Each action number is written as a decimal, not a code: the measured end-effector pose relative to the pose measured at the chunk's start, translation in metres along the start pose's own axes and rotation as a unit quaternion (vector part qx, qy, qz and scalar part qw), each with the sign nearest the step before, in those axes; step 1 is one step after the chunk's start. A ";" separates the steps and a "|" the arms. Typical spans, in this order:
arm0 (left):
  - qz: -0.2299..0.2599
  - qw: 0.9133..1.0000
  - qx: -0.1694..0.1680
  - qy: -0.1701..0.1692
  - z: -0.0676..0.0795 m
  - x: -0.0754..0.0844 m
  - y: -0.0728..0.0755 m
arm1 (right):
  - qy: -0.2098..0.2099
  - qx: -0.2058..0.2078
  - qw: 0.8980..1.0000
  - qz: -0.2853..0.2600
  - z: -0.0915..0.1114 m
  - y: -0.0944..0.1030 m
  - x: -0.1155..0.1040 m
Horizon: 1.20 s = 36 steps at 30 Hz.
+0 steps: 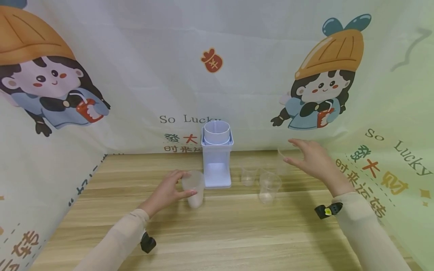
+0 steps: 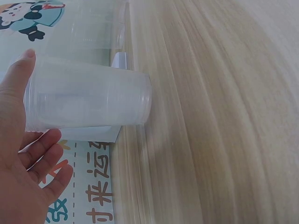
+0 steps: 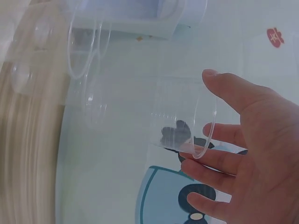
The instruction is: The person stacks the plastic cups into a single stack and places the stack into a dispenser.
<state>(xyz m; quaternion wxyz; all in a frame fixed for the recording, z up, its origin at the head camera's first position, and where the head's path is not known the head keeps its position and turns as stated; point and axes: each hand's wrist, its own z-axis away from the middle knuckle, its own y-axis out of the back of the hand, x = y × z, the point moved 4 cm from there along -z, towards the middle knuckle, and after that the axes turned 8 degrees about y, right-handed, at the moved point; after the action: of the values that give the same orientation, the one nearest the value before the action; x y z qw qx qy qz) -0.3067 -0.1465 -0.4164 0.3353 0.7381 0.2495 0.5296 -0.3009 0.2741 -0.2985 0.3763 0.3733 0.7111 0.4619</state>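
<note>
My left hand point(image 1: 169, 188) holds a cloudy plastic cup point(image 2: 93, 95) near its rim, thumb on one side and fingers on the other. It may be several cups nested; I cannot tell. In the right wrist view, my right hand point(image 3: 261, 140) grips a clear plastic cup point(image 3: 180, 114) by the rim, off the table. Between the hands stands a white cup-dispenser-like holder point(image 1: 217, 165) with a round tube point(image 1: 217, 131) in its top. More clear cups stand right of it, a small one point(image 1: 248, 177) and a nearer one point(image 1: 269, 186).
The wood-grain table point(image 1: 217, 233) meets a printed cloth backdrop point(image 1: 142, 75) close behind the holder. More of the cloth point(image 1: 400, 105) closes off the right side, near my right forearm. Black wrist cameras point(image 1: 148, 242) sit on both sleeves.
</note>
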 end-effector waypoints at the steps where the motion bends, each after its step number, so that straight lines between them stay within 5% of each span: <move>1: 0.000 1.000 0.000 0.000 0.000 0.000 0.000 | 0.002 -0.002 1.000 0.002 -0.001 0.000 -0.002; 36: -0.007 1.000 0.001 0.005 0.000 -0.003 -0.003 | 0.080 -0.006 0.997 -0.011 -0.042 -0.021 -0.065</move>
<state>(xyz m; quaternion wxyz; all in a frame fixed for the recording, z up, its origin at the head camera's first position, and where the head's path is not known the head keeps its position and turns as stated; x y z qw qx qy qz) -0.3074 -0.1469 -0.4207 0.3369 0.7338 0.2576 0.5307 -0.3131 0.1956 -0.2936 0.3257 0.3253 0.7404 0.4899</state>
